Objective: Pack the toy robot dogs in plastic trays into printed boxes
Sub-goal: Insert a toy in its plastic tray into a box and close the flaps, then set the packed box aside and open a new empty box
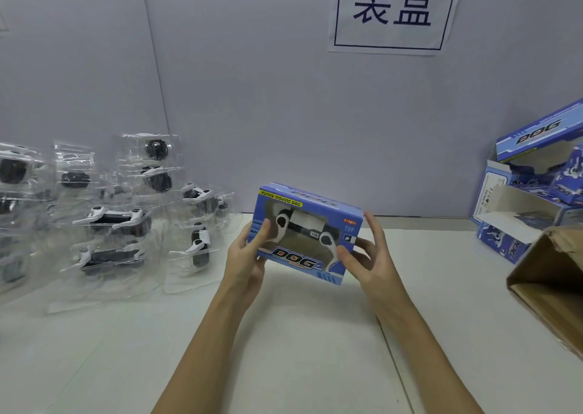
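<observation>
Hands share the load: the left hand [249,249] and right hand [366,256] grip the printed box [304,234] at its ends, above the table [284,334], toy dog inside. Checking both end flaps seems wise before setting it aside.

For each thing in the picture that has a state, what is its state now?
Held box: closed, toy dog visible through its window, above the table.
Left hand: grips the box's left end.
Right hand: holds the box's right end.
Trayed dogs: piled at left, unboxed.
Empty boxes: piled at right, flaps open.
Cardboard carton: open.
</observation>
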